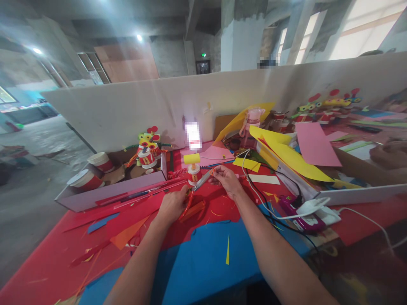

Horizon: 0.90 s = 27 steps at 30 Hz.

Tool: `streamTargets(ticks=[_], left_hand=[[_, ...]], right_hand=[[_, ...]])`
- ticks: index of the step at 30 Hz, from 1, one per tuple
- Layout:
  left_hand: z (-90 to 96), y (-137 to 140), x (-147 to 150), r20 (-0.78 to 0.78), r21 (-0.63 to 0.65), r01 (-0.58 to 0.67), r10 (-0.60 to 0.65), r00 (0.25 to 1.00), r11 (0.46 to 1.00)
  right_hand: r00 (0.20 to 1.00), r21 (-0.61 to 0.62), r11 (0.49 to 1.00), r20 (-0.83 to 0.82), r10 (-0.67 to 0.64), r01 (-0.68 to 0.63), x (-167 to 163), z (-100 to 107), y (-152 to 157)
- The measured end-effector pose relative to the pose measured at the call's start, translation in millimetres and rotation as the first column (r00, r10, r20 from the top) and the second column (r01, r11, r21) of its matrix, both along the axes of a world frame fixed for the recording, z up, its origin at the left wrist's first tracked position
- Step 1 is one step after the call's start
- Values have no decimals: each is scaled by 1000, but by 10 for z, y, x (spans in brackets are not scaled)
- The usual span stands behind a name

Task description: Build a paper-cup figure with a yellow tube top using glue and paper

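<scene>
My left hand [173,204] is closed around the orange-red handles of a pair of scissors [201,182]. Their blades point up and right, toward the fingers of my right hand [225,179]. Those fingers pinch a small orange piece of paper [212,171] at the blade tips. Just behind the scissors stands a small paper cup figure [193,174] with a yellow paper roll [191,159] on top and pipe-cleaner arms at its sides. Blue paper [203,254] and red paper lie below my hands, with thin yellow scraps on them.
At left, a shallow box [111,190] holds paper cups and a finished-looking cup figure [146,154]. A bright phone [193,135] leans on the white partition [127,101]. To the right are a purple power strip [302,216], cables, and a box with yellow paper [286,156]. Another person's hand [389,154] is at far right.
</scene>
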<state>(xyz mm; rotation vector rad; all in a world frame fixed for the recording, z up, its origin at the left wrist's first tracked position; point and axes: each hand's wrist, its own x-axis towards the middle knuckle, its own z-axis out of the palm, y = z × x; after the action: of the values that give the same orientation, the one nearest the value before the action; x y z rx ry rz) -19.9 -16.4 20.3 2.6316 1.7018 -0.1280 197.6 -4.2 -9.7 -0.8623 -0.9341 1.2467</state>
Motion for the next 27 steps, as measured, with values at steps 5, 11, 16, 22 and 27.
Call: streamTargets(ticks=[5,11,16,22,27], left_hand=[[-8,4,-5,4,-2,10,-10,1000,1000],[-13,5,-10,9,-3,18,-18,1000,1000],[-27,9,-9,21,-19,10,-10,1000,1000],[-24,12,-12,24,-11,14,-14,1000,1000],[-25,8,-36,34,-10,22,-22,999,1000]], right_hand=[[999,-11,1000,-46,-14,14,-2,17,-3],[999,-23,999,-37,-31,31,-8,1,9],[1000,-12,1000,-7,-26,26,-6,-20,20],[999,2,1000,51,-2,2,14,-8,4],[995,24,998,88,55,-58,0,-20,-7]])
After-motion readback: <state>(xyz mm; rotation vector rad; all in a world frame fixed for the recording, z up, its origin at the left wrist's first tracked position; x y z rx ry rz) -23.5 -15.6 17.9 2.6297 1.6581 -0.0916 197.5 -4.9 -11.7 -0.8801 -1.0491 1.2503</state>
